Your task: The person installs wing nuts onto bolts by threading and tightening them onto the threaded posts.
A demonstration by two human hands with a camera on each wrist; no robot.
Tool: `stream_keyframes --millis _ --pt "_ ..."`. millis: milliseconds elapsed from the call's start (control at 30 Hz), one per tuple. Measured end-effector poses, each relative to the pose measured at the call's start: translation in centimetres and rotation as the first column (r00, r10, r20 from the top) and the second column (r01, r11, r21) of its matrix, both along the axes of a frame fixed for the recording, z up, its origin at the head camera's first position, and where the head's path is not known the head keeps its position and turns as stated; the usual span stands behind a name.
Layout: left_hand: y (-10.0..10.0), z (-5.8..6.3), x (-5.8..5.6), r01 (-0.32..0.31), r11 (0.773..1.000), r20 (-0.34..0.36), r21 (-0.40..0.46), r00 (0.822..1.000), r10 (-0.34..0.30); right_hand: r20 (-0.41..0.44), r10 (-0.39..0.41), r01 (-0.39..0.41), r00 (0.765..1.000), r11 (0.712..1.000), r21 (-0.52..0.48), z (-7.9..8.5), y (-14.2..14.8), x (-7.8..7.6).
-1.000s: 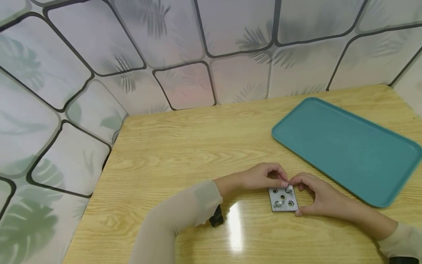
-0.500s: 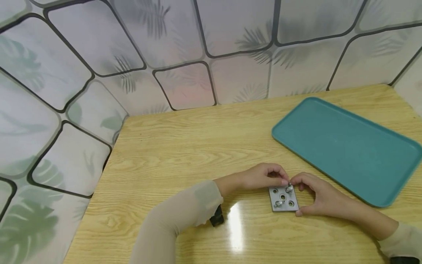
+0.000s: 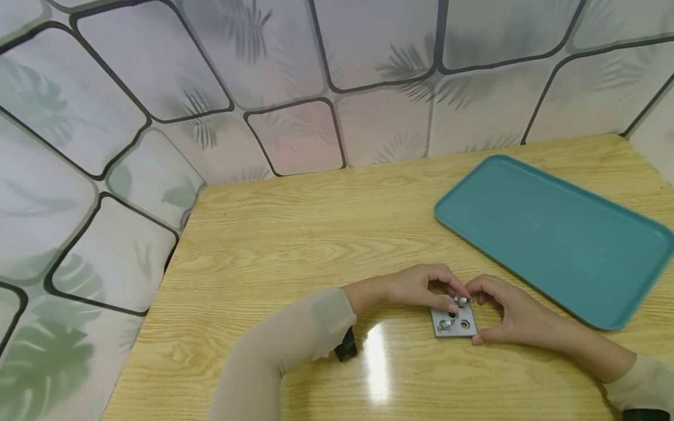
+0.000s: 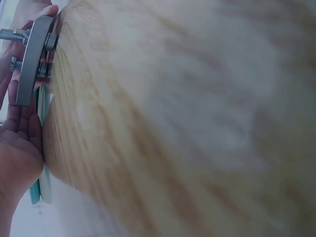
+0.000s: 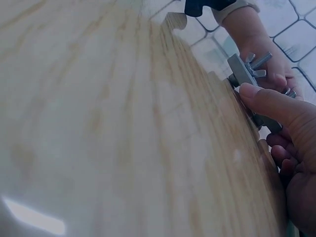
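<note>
A small square metal plate (image 3: 457, 332) with round holes stands slightly off the table on its bolts, as the left wrist view shows. Wing nuts sit on two bolts at opposite corners. My left hand (image 3: 413, 285) reaches over the plate's far side, thumb and index finger pinching the far-right wing nut (image 3: 461, 300). The near-left wing nut (image 5: 256, 67) has nothing touching it. My right hand (image 3: 508, 307) holds the plate's right edge, thumb at the near corner and index finger near the far corner. Bolt heads (image 4: 49, 42) show beneath the plate.
A teal tray (image 3: 547, 234) lies at the right of the wooden table (image 3: 295, 234), behind my right hand. A patterned cloth (image 3: 295, 134) closes off the back and left. A dark wrist device (image 3: 346, 345) hangs under my left sleeve.
My left thumb has moved down and inward over the plate, and the index finger has shifted slightly right around the far-right wing nut. The right hand and plate look the same.
</note>
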State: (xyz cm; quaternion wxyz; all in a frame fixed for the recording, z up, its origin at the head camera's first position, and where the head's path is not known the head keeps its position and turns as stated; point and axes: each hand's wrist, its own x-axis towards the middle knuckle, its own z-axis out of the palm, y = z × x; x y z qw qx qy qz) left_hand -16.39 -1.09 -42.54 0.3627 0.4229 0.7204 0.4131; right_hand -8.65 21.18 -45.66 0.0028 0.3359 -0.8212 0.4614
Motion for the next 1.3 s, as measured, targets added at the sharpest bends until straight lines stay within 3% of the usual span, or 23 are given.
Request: stream_keyframes --millis 133,300,533,700,833,933,1167,1300 --pt "0.08 -0.03 0.03 -0.082 0.997 0.046 0.001 0.996 0.082 -0.002 -0.001 0.001 1.000 1.000 -0.010 -0.01 -0.04 -0.06" --pt "0.29 -0.16 0.09 -0.193 0.981 0.140 -0.003 0.971 0.192 0.001 0.000 0.000 1.000 1.000 -0.020 0.08 -0.03 -0.02" --pt "0.33 -0.18 0.02 -0.150 0.989 0.144 0.002 0.978 0.148 -0.007 -0.003 0.002 1.000 1.000 -0.017 0.19 0.00 0.06" --pt "0.22 0.00 -0.08 -0.045 0.999 0.074 0.009 0.996 0.045 -0.017 0.013 -0.014 1.000 0.999 -0.032 0.11 0.03 -0.02" --pt "0.15 0.01 -0.12 -0.007 1.000 0.026 0.002 1.000 0.007 -0.025 0.018 -0.019 1.000 0.999 -0.035 0.03 0.04 -0.07" --pt "0.17 0.01 -0.11 -0.018 1.000 0.022 0.002 1.000 0.018 -0.021 0.020 -0.021 1.000 0.999 -0.040 -0.04 0.01 -0.08" --pt "0.28 -0.18 0.01 -0.167 0.986 0.132 0.010 0.978 0.165 0.003 0.020 -0.020 1.000 0.999 -0.047 -0.09 -0.09 -0.06" --pt "0.27 -0.25 0.08 -0.156 0.988 0.135 0.003 0.979 0.155 0.015 0.019 -0.018 1.000 0.999 -0.050 -0.11 -0.16 -0.02"
